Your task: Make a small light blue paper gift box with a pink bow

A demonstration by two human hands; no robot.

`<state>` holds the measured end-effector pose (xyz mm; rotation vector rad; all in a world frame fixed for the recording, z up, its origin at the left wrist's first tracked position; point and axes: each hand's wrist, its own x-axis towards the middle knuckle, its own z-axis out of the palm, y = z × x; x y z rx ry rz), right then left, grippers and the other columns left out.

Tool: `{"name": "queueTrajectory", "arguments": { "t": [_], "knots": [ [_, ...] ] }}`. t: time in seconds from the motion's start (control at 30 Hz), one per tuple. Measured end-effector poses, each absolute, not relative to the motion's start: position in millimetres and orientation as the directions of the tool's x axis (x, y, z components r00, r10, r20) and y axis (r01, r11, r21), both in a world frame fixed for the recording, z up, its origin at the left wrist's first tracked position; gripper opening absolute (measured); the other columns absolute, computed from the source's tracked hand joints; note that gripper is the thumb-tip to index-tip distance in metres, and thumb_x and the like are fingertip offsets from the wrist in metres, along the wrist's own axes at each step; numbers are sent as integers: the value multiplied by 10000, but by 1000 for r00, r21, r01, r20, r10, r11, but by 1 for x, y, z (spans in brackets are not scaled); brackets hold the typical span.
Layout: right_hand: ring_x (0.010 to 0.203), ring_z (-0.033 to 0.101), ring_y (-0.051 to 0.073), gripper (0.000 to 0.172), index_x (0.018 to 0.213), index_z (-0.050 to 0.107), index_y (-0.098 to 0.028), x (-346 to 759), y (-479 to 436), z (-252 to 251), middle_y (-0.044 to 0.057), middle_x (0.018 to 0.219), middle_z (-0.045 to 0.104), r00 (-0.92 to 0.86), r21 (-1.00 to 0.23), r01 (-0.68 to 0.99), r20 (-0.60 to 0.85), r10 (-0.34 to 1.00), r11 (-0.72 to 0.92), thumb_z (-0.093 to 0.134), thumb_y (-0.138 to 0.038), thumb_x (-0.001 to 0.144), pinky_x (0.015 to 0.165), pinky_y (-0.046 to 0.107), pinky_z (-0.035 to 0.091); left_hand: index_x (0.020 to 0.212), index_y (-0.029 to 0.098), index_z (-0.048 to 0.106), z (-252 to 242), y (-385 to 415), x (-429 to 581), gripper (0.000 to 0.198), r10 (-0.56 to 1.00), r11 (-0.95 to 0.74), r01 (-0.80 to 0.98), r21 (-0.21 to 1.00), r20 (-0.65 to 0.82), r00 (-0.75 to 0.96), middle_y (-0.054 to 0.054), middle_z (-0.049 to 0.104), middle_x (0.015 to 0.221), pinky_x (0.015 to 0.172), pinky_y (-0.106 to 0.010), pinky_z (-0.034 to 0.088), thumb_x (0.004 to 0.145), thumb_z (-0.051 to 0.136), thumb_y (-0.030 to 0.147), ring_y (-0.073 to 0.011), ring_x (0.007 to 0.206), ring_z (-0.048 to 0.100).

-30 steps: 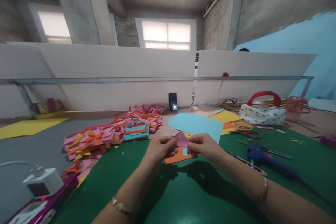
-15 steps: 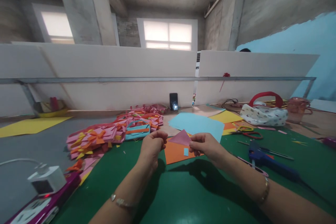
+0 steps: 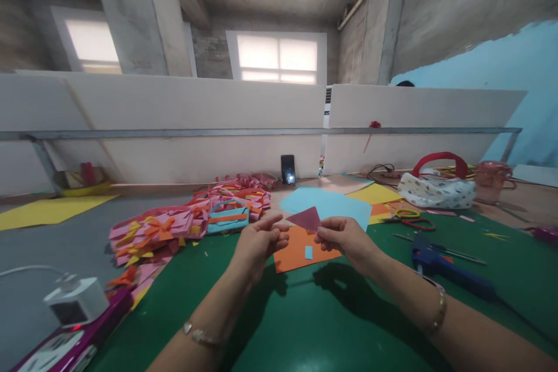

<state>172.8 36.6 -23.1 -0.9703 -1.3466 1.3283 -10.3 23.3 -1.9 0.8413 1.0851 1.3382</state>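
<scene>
Between the fingers of my right hand is a small piece of pink paper, pinched at its lower right corner and raised over the table. My left hand is just left of the paper, its fingers apart and nothing in them. Below both hands an orange sheet lies on the green mat, with a small light blue paper rectangle on top. Light blue sheets lie behind.
Pink and orange paper pieces are heaped at left beside a small blue paper bag. A blue glue gun and scissors lie at right. A purple power strip sits near left; a phone stands at the back.
The pink paper has turned in my right hand and now looks darker, its point tipped left. My left hand's fingers have spread apart.
</scene>
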Motion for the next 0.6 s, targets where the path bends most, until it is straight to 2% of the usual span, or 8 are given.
{"name": "queueTrajectory", "arguments": {
  "t": [0.1,0.2,0.27,0.4,0.5,0.6],
  "knots": [
    [495,545,94,242,758,635,-120,173,36,-22,36,632,649,-226,-993,-88,93,970,75,695,-318,633,542,253,410,988,109,547,-3,20,-6,264,996,86,-247,965,-87,8,-81,661,736,512,-207,460,727,562,147,-93,531,579],
    [515,558,98,250,766,647,-120,171,33,-23,37,659,652,-277,-993,-58,113,954,100,682,-335,644,552,249,423,884,119,615,-11,19,1,296,994,26,-172,985,-6,113,-103,665,837,643,-244,486,642,679,276,-158,745,622],
    [524,563,101,268,792,657,-120,168,31,-24,40,674,658,-336,-993,-1,108,936,114,670,-350,655,542,239,421,812,120,646,-18,21,5,276,993,-12,-147,989,29,110,-97,669,803,686,-263,481,608,691,301,-178,779,618],
    [557,562,103,279,780,664,-120,164,27,-25,39,665,652,-386,-982,107,105,916,157,625,-384,701,548,227,419,732,127,644,-26,27,6,198,999,-38,-71,997,40,27,-64,654,663,554,-220,438,627,640,295,-132,610,586],
    [573,550,97,284,781,650,-130,165,28,-22,33,689,645,-310,-969,110,180,933,223,599,-404,727,562,225,418,651,133,616,-24,27,5,135,999,-45,30,999,45,2,-28,603,540,442,-179,341,630,626,267,-97,498,530],
    [583,548,101,294,798,639,-136,168,30,-19,37,725,646,-274,-967,86,209,939,240,611,-417,714,565,232,423,632,137,611,-21,24,5,120,999,-47,84,995,44,32,-5,558,472,396,-177,289,641,614,256,-85,425,489]
  ]
}}
